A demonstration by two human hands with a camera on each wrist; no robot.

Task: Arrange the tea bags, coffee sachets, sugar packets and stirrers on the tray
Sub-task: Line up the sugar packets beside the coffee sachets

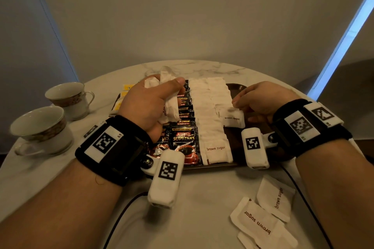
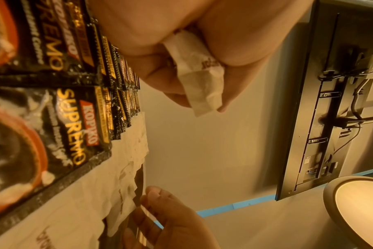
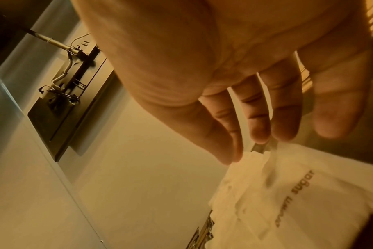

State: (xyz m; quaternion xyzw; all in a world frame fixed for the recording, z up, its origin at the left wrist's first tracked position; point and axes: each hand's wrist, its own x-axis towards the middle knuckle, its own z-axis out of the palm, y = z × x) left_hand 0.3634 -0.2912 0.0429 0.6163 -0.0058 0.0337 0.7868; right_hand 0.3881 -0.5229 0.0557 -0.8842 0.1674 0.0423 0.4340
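A dark tray (image 1: pixel 237 88) on the round marble table holds two rows of black coffee sachets (image 1: pixel 184 141) (image 2: pixel 79 118) and two rows of white brown-sugar packets (image 1: pixel 210 127). Yellow tea bags (image 1: pixel 126 87) lie at its far left, mostly hidden by my left hand. My left hand (image 1: pixel 162 95) (image 2: pixel 202 94) hovers over the coffee rows and grips a crumpled bunch of sugar packets (image 1: pixel 170 107) (image 2: pixel 200 75). My right hand (image 1: pixel 240 105) (image 3: pixel 256 133) reaches over the right sugar row. Its straight fingertips touch the far edge of the nearest packet (image 1: pixel 232 119) (image 3: pixel 298 193); the thumb stays off it.
Two empty teacups (image 1: pixel 68 97) (image 1: pixel 40 129) stand left of the tray. Several loose sugar packets (image 1: pixel 261 220) lie on the table near the front right edge. A black cable (image 1: pixel 121 218) runs across the front of the table.
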